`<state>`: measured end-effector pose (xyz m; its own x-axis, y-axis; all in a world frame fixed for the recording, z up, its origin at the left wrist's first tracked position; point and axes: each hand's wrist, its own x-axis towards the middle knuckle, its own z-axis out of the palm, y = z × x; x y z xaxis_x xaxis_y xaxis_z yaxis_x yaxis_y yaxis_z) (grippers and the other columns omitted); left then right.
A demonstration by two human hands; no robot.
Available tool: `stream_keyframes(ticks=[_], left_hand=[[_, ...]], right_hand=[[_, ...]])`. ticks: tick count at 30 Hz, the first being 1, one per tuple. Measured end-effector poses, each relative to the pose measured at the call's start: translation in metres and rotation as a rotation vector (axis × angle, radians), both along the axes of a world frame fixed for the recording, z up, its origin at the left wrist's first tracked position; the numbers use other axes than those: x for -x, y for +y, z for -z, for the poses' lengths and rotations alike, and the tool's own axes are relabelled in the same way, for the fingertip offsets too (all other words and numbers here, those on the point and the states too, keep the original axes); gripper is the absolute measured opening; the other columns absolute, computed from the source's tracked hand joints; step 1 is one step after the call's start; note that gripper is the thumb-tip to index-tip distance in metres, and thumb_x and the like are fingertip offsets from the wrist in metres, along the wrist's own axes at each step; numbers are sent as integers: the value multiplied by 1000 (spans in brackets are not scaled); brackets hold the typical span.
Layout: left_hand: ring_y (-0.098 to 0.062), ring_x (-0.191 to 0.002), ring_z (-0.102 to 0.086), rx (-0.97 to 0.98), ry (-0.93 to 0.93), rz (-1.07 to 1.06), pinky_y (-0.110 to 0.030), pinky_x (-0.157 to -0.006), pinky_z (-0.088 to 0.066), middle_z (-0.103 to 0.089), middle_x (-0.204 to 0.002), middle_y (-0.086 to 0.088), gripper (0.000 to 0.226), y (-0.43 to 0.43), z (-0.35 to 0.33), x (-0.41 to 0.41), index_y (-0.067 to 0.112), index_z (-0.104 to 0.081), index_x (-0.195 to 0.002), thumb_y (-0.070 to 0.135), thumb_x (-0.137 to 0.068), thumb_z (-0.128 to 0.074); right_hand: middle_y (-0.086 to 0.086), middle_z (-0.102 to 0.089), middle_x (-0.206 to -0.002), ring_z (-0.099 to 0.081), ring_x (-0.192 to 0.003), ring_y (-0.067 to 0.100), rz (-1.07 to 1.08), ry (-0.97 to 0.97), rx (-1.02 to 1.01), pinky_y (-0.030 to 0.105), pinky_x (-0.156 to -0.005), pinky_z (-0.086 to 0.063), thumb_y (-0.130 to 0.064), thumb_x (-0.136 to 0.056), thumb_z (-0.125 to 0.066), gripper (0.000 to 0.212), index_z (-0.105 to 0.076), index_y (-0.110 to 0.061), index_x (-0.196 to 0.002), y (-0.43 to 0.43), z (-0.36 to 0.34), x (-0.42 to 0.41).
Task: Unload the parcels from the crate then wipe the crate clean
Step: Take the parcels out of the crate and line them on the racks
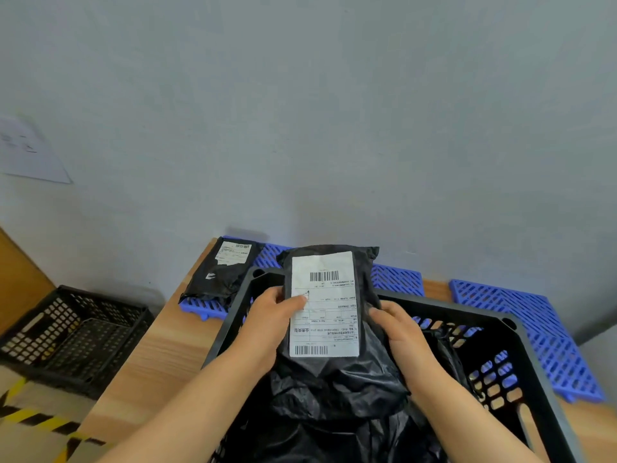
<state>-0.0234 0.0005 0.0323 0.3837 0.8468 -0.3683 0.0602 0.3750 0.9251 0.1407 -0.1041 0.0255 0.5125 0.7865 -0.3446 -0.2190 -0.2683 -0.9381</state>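
A black plastic crate (521,332) stands on the wooden table right in front of me. Above it I hold a black plastic parcel (334,372) with a white shipping label facing me. My left hand (272,324) grips its left edge, thumb pressed on the label. My right hand (397,332) grips its right edge. More black parcels (334,439) lie crumpled inside the crate below. One black labelled parcel (222,272) lies on a blue slatted mat at the table's back left.
Blue slatted mats (521,315) cover the back of the table along the grey wall. A second black crate (76,332) sits on the floor to the left. Bare wood (160,355) lies left of the crate. Yellow-black tape marks the floor.
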Motion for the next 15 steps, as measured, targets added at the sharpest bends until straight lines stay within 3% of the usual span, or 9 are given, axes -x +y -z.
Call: stream_keyframes(ticks=[2, 3, 7, 12, 15], left_hand=[[-12, -82, -70, -6, -22, -2, -25, -62, -53, -72, -97, 1, 19, 6, -2, -3, 14, -60, -111, 15, -93, -56], [-11, -82, -70, -15, -29, -3, -24, -62, -53, -72, -98, 1, 18, 9, -3, -5, 15, -60, -111, 15, -93, -55], [-11, -84, -70, -65, -58, -15, -24, -63, -54, -71, -101, 2, 13, 34, -9, -17, 20, -61, -104, 15, -94, -54], [-10, -84, -70, -151, -44, 8, -21, -59, -54, -70, -101, 3, 17, 70, -15, -49, 19, -61, -109, 18, -94, -52], [-10, -84, -69, -204, -23, 15, -24, -62, -55, -70, -102, 3, 22, 95, -16, -73, 18, -59, -113, 21, -92, -53]], right_hand=[[1, -66, -103, -67, -85, 8, 2, -142, -30, 19, -67, -52, -19, -92, -59, 13, -57, -18, -105, 9, -8, 0], [-3, -63, -106, -65, -88, 5, 7, -215, -51, 15, -68, -50, -20, -91, -61, 17, -55, -20, -107, 15, -10, -3], [-8, -59, -113, -58, -101, 7, -5, -414, -32, 26, -83, -48, -30, -86, -66, 32, -50, -27, -114, 45, -18, -16], [-17, -67, -95, -64, -76, -8, -171, -351, 104, 8, -58, -45, -46, -89, -57, 28, -60, -26, -109, 83, -40, -35], [-24, -66, -88, -63, -78, -10, -227, -331, 120, 11, -67, -46, -50, -89, -54, 22, -60, -31, -99, 108, -48, -54]])
